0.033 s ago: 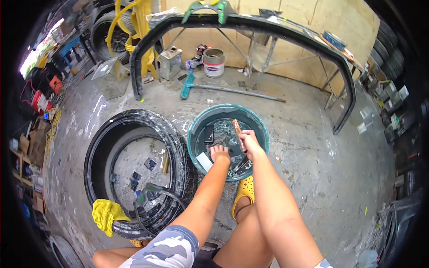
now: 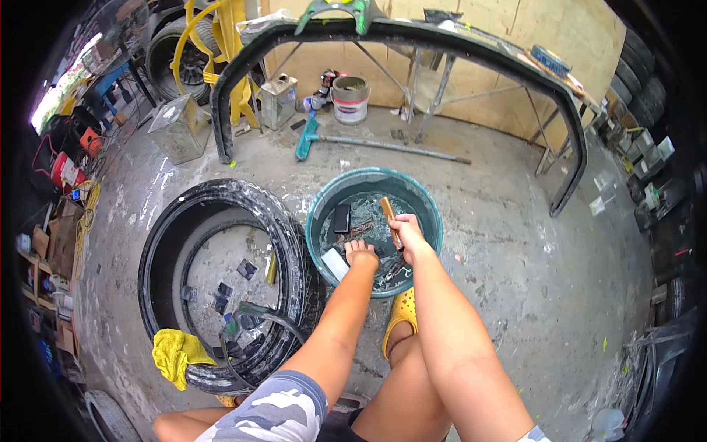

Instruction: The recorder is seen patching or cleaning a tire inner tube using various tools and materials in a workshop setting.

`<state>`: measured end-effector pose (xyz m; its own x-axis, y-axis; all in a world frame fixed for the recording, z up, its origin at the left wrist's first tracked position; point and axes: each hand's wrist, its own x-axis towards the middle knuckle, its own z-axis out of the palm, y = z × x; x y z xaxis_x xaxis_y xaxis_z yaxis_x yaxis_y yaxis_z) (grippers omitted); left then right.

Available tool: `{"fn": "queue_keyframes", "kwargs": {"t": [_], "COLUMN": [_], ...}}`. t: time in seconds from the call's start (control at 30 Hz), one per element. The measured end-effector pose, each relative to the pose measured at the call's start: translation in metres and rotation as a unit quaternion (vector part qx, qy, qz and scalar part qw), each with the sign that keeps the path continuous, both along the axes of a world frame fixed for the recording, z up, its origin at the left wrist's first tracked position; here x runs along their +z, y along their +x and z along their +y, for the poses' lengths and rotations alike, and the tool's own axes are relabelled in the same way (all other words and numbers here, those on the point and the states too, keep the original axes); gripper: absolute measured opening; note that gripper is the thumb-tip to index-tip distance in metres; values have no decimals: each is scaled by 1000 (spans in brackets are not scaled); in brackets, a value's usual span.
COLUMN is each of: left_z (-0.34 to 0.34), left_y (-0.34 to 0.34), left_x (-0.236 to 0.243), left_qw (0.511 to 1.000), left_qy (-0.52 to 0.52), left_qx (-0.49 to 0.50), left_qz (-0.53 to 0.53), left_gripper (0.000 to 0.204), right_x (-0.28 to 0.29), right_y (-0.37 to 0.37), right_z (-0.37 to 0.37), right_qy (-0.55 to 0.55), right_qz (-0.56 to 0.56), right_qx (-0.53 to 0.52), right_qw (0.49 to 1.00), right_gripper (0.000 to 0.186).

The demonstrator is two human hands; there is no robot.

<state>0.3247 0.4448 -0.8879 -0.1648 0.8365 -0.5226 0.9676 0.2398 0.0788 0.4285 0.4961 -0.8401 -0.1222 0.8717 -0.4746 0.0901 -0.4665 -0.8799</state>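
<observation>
A round teal tub (image 2: 312, 247) holds water and stands on the floor before me. Inside its right half, my right hand (image 2: 409, 237) is closed round a copper-brown bar (image 2: 388, 211), whose upper end points away from me. My left hand (image 2: 361, 255) reaches low into the tub, fingers stretched out and apart at the water, with nothing seen in them. Just beyond those fingers lies a black rectangular piece (image 2: 342, 219). A pale flat block (image 2: 335, 263) leans by the tub's left wall. Dark, wet bits at the near side are hard to make out.
Left of the tub lies a big black tyre (image 2: 153, 258) with small dark pieces and a brass-coloured tube (image 2: 272, 268) inside it. A yellow cloth (image 2: 175, 357) drapes over its rim. Beyond are a teal push broom (image 2: 383, 149), a pail (image 2: 350, 103) and a black arched part (image 2: 398, 33).
The bar in my right hand has shifted a little and shows more plainly. My left hand stays low in the tub. The whole view has moved slightly.
</observation>
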Motion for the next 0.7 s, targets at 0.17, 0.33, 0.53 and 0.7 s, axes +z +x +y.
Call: {"fn": "queue_keyframes", "kwargs": {"t": [0.17, 0.33, 0.53, 0.7], "left_z": [8, -3, -51, -77], "left_y": [-34, -22, -98, -152], "left_x": [17, 96, 137, 100], "left_qw": [991, 982, 897, 711], "left_qy": [-70, 180, 310, 424], "left_qx": [-52, -2, 258, 365], "left_qz": [-97, -55, -180, -426], "left_gripper": [43, 22, 26, 29], "right_x": [-90, -141, -45, 61], "right_y": [-19, 34, -19, -58], "right_z": [2, 23, -5, -23], "right_qy": [-52, -68, -140, 128], "right_qz": [-180, -316, -64, -84], "right_qx": [13, 77, 126, 170], "right_qw": [982, 943, 980, 973], "right_gripper": [21, 48, 23, 54]}}
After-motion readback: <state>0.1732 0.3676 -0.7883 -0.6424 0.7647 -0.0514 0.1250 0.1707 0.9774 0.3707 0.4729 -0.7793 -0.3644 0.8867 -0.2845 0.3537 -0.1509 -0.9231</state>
